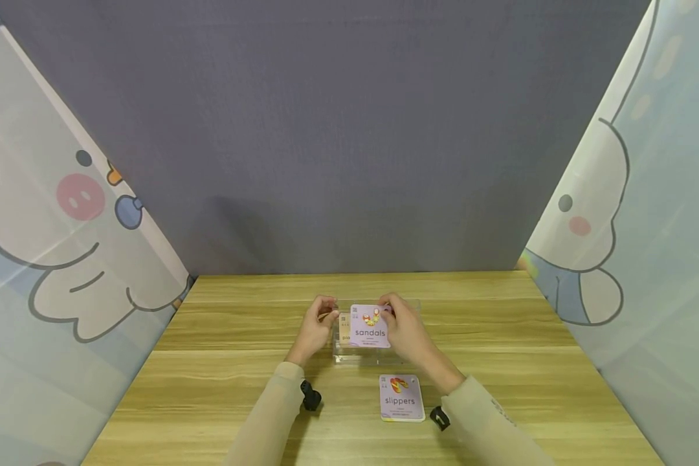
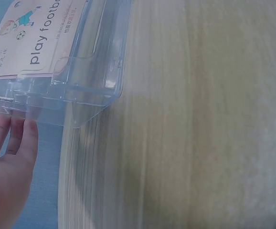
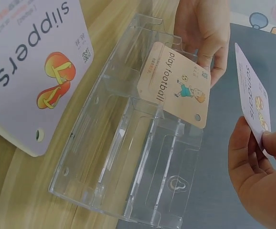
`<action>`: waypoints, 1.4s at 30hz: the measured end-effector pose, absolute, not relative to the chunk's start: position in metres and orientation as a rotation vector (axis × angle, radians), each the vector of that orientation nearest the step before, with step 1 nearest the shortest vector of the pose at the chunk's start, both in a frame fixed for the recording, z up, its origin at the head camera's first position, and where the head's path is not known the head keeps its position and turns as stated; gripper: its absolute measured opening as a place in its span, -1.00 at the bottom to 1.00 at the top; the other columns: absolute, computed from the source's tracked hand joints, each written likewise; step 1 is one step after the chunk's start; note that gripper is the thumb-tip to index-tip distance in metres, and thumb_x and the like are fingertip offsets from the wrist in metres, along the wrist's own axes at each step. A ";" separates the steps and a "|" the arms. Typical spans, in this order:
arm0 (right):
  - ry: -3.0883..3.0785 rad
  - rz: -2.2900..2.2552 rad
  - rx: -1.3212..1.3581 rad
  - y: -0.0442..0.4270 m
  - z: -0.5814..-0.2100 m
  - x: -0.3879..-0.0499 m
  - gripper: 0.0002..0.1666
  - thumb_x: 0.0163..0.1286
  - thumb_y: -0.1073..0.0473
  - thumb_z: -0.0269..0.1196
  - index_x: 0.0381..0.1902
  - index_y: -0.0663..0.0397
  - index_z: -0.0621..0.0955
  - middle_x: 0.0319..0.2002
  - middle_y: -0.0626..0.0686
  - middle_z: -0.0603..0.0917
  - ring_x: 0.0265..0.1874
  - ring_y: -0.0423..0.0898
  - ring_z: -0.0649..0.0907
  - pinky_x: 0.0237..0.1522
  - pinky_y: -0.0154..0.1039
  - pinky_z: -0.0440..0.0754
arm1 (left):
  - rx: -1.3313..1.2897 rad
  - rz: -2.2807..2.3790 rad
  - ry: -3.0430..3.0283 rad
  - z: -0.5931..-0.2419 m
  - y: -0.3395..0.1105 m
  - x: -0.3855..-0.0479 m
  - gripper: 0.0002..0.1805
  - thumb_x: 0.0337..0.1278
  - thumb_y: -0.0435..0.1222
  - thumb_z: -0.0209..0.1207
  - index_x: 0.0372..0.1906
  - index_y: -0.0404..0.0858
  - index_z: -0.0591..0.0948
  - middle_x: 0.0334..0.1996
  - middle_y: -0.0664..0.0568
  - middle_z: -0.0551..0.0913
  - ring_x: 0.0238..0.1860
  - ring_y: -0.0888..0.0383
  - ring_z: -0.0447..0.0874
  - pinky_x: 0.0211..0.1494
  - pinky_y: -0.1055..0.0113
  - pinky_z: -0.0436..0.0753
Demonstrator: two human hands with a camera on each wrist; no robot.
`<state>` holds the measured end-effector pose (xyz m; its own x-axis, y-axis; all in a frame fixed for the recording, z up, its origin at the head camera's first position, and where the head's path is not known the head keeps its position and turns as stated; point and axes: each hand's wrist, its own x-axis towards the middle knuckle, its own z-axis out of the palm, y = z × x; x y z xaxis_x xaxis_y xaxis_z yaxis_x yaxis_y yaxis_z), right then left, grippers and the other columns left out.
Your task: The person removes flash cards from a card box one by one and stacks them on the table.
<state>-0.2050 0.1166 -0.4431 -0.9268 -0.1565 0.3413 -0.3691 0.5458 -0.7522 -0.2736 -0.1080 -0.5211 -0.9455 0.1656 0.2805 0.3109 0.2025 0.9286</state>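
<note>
My right hand [image 1: 406, 329] pinches a lilac "sandals" card [image 1: 370, 331] by its edge, thumb on one side and fingers behind. The card is held up in front of a clear plastic tiered card holder [image 3: 104, 143], apart from it in the right wrist view. In one of the holder's back tiers leans a peach "play football" card [image 3: 174, 86]. My left hand [image 1: 316, 328] grips the holder's left end, next to that card; the left wrist view shows its fingers [image 2: 29, 143] at the clear edge.
A stack of cards topped by a lilac "slippers" card [image 1: 401, 397] lies on the wooden table [image 1: 221, 375], in front of the holder. A dark grey panel [image 1: 349, 142] rises behind the table. Printed cartoon curtains [image 1: 664, 323] flank both sides.
</note>
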 end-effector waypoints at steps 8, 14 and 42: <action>-2.561 1.343 0.430 0.119 -0.439 -0.201 -0.79 0.58 0.37 0.08 0.08 0.12 0.53 -0.21 0.06 0.57 -0.39 -0.13 0.57 -0.45 -0.30 0.59 | -0.483 -1.852 -2.322 -0.521 -0.108 -0.273 -0.73 0.43 -0.50 0.11 0.15 -0.36 0.48 0.05 -0.36 0.55 0.13 -0.19 0.56 0.23 -0.10 0.55; -2.540 1.356 0.451 0.121 -0.437 -0.198 -0.79 0.58 0.38 0.08 0.08 0.14 0.53 -0.22 0.06 0.55 -0.42 -0.13 0.56 -0.48 -0.31 0.58 | -0.478 -1.867 -2.308 -0.520 -0.107 -0.273 -0.70 0.42 -0.51 0.11 0.18 -0.44 0.45 0.04 -0.33 0.56 0.14 -0.23 0.55 0.24 -0.13 0.54; -2.542 1.329 0.411 0.128 -0.430 -0.185 -0.78 0.50 0.42 0.15 0.02 0.12 0.57 -0.27 0.02 0.57 -0.38 -0.13 0.54 -0.41 -0.32 0.58 | -0.506 -1.863 -2.316 -0.484 -0.104 -0.249 -0.75 0.40 -0.57 0.10 0.12 -0.45 0.48 0.03 -0.51 0.51 0.14 -0.35 0.52 0.21 -0.18 0.53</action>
